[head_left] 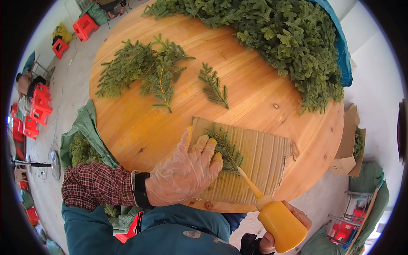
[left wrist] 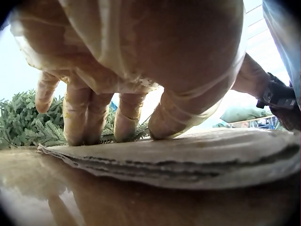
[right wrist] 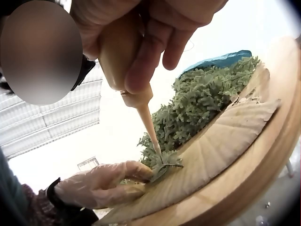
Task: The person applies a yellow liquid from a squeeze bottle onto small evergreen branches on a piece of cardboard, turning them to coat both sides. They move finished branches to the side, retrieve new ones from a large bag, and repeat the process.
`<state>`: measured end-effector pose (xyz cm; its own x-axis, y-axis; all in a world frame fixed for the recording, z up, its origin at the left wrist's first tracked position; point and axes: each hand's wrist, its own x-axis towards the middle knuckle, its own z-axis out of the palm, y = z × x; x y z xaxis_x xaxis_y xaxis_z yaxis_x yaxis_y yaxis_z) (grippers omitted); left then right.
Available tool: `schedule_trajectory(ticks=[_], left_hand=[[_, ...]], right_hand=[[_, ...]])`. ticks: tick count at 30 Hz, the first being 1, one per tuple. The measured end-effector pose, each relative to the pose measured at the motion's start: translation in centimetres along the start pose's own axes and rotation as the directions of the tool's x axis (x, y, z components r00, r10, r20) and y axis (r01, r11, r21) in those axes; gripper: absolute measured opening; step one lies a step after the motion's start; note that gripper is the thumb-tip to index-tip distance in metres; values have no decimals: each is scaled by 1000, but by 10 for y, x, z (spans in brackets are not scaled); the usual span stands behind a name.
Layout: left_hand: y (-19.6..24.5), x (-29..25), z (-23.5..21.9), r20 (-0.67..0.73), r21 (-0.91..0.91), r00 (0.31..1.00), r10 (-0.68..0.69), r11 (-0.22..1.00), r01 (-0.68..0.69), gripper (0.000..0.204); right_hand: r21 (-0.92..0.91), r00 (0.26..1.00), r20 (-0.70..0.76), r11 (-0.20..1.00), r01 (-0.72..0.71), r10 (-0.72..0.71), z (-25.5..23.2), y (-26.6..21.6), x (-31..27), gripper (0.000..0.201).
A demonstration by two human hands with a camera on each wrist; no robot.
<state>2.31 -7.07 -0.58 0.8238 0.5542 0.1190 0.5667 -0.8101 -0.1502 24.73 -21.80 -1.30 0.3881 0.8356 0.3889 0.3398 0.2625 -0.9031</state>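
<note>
Yellow bottle [head_left: 282, 226] nozzle-down at sprig [head_left: 228, 149]

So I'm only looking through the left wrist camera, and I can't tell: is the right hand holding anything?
Observer: Yes, the right hand is gripping a yellow bottle.

Operator: Ooh! Where does it point?

Observer: Its nozzle slants down with the tip right at one end of the green sprig on the cardboard.

Operator: Are there any seats in the room? I can't see any!

Observer: Yes, several red stools stand on the floor, at the left side of the head view.
</note>
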Motion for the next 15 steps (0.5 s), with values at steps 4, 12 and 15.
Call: schedule_trajectory(ticks=[4, 12, 15], left_hand=[[1, 0, 0, -3, 7, 1000, -10, 1000, 10, 33], [0, 1, -1, 5, 2, 1000, 0, 1000, 0, 33], [0, 0, -1, 18, 12, 1000, 9, 1000, -9, 33]], right_hand=[[-9, 999, -52, 1000, 15, -15, -3, -5, -3, 81], [-50, 999, -30, 999, 17, -19, -15, -7, -8, 81], [-75, 998, -55, 997, -14, 10, -18, -8, -12, 84]])
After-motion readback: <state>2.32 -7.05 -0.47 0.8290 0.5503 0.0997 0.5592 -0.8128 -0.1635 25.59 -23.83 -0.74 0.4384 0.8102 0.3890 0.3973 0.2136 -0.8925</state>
